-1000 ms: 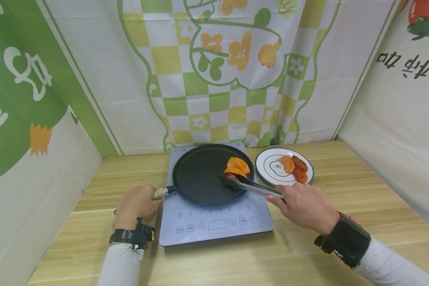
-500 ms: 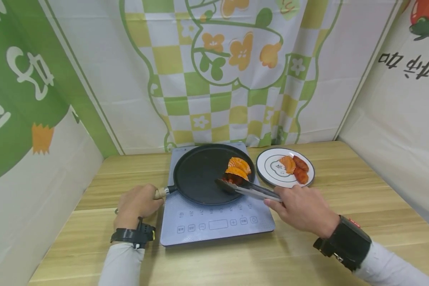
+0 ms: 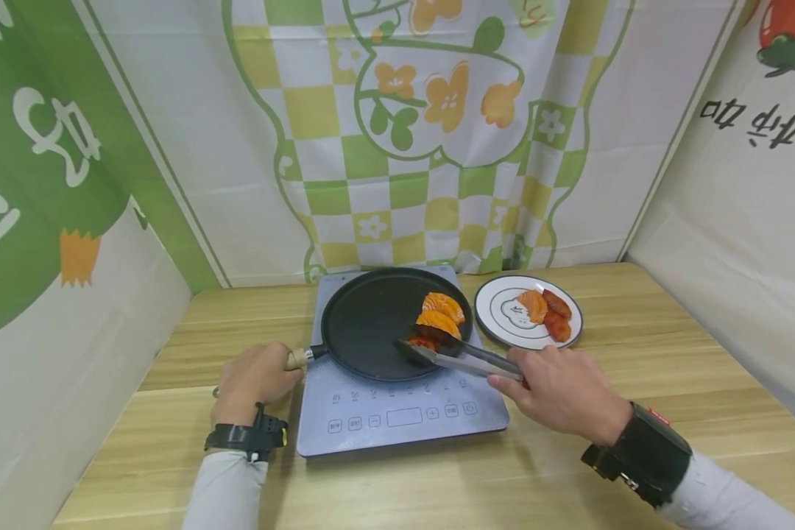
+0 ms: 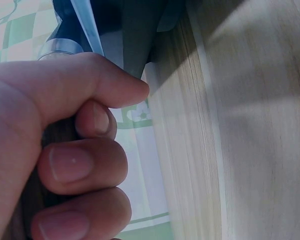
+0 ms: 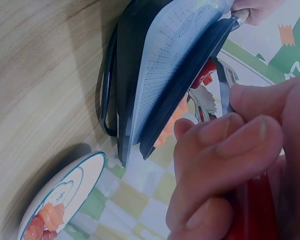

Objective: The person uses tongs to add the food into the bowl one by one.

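Note:
My left hand [image 3: 257, 375] grips the wooden handle [image 3: 296, 358] of a flat black frying pan [image 3: 371, 324], its fingers curled round it in the left wrist view. My right hand [image 3: 563, 383] holds metal tongs [image 3: 467, 362], thumb on one arm, fingers round the other. The tongs' dark tips stand spread low over the pan's right side, with a red piece of food [image 3: 423, 343] between them. Just beyond lie two orange salmon slices [image 3: 442, 307], white-striped. In the right wrist view the tongs' toothed tips [image 5: 206, 102] sit beside the pan's surface.
The pan stands on a light-grey induction cooktop [image 3: 364, 434] with touch buttons along its front. Right of it, a white plate [image 3: 493, 313] with a dark rim bears a salmon slice [image 3: 533, 304] and two red pieces [image 3: 557, 325]. Printed curtains [image 3: 397, 184] hang behind the wooden table [image 3: 238, 316].
The tongs' tips have spread apart and shifted slightly left and towards me. The red piece has come with them, away from the salmon slices. My left hand keeps its grip on the handle.

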The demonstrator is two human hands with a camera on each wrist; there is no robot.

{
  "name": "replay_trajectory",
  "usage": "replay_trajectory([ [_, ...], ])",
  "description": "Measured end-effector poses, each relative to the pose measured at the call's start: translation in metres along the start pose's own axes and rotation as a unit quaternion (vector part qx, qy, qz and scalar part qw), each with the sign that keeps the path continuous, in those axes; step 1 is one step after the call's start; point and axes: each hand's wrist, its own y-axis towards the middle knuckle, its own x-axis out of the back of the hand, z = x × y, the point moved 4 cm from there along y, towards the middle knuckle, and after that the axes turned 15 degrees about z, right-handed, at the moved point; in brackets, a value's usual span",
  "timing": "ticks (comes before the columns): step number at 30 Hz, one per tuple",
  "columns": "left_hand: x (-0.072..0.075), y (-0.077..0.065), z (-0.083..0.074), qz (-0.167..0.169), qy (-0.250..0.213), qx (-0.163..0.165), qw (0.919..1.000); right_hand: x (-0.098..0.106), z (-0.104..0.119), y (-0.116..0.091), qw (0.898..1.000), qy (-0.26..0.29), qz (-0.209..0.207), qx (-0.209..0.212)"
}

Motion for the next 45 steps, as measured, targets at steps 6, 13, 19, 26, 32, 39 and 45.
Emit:
replay_trajectory([
  [6, 0.0, 0.0, 0.0, 0.001, 0.0, 0.001, 1.0, 0.001, 0.002, -0.002, 1.0, -0.003, 0.001, 0.005],
  [13, -0.001, 0.001, 0.001, 0.005, -0.001, 0.003, 1.0, 0.003, 0.001, -0.003, 1.0, 0.002, -0.004, 0.005],
  [19, 0.0, 0.001, 0.0, -0.001, -0.001, 0.0, 1.0, 0.007, 0.0, -0.005, 1.0, 0.008, -0.008, -0.001],
  [26, 0.0, 0.0, 0.0, 0.0, -0.004, 0.002, 1.0, 0.008, -0.001, -0.009, 1.0, 0.004, -0.018, -0.008],
  [32, -0.001, 0.0, 0.0, 0.0, -0.001, 0.0, 1.0, 0.007, -0.002, -0.011, 1.0, 0.007, -0.023, -0.011],
  [39, -0.002, 0.001, 0.001, 0.004, -0.003, 0.001, 1.0, 0.005, -0.005, -0.015, 1.0, 0.017, -0.015, -0.02],
  [45, -0.001, 0.0, 0.0, 0.007, 0.0, 0.003, 1.0, 0.005, -0.007, -0.019, 0.999, 0.031, -0.013, -0.024],
])
